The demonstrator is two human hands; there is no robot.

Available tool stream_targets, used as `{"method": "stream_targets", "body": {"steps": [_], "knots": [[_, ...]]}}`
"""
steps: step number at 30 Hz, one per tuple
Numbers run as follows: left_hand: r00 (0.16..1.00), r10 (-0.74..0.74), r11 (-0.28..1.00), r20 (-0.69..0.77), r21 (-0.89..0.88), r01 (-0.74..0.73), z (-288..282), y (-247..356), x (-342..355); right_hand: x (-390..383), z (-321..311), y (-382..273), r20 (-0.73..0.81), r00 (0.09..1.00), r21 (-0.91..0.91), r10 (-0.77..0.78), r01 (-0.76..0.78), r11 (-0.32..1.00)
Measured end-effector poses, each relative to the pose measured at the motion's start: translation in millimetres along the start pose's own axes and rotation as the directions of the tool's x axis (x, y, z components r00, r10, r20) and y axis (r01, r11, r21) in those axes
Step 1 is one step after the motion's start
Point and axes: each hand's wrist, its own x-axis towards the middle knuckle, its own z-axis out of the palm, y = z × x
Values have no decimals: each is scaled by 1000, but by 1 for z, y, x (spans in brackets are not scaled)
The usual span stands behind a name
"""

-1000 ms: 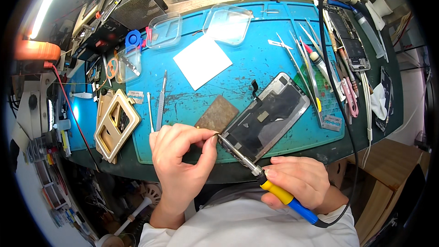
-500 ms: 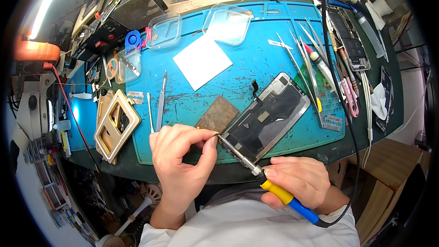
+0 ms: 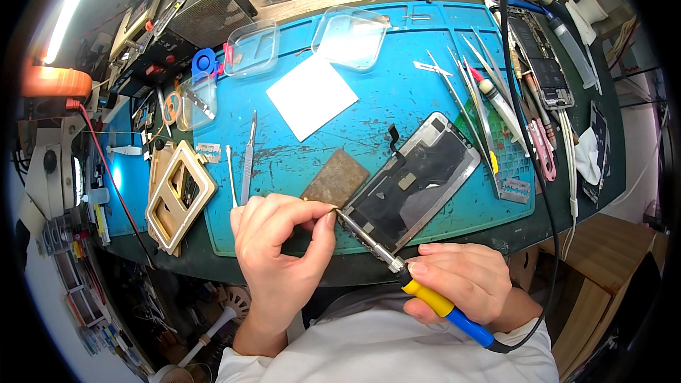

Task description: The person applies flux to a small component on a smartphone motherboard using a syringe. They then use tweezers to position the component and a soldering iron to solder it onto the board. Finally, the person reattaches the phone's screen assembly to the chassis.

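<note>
My right hand (image 3: 464, 280) grips a soldering iron (image 3: 431, 299) by its yellow and blue handle, its metal shaft slanting up and left. The iron's tip meets the fingertips of my left hand (image 3: 280, 248), whose thumb and forefinger are pinched together. Whatever they hold there is too small to make out. Just beyond the shaft lies a phone screen assembly (image 3: 415, 181), dark inner side up, with a short black flex cable (image 3: 394, 135) sticking out. A brownish metal plate (image 3: 337, 177) rests on the mat beside it, close to my left fingers.
On the blue mat (image 3: 227, 99) lie a white square pad (image 3: 312, 98), a scalpel (image 3: 248, 163), tweezers (image 3: 454, 92) and clear plastic boxes (image 3: 351, 37). A beige frame holder (image 3: 181, 195) stands left. The iron's black cord (image 3: 546, 241) runs up the right side, near an opened phone (image 3: 543, 57).
Almost nothing differs. The whole view has shifted very slightly, while both hands and the soldering iron keep the same pose.
</note>
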Motion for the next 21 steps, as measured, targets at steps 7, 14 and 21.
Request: {"method": "stream_targets", "body": {"steps": [7, 14, 21], "knots": [[1000, 3, 1000, 5, 11, -3, 0, 0, 0, 1, -1, 0, 6, 1000, 5, 0, 0, 1000], [1000, 7, 1000, -1, -1, -7, 0, 0, 0, 0, 0, 1, -2, 1000, 7, -3, 3, 1000], [1000, 22, 1000, 8, -3, -22, 0, 1, 1, 0, -3, 1, 12, 1000, 14, 10, -10, 1000]]}}
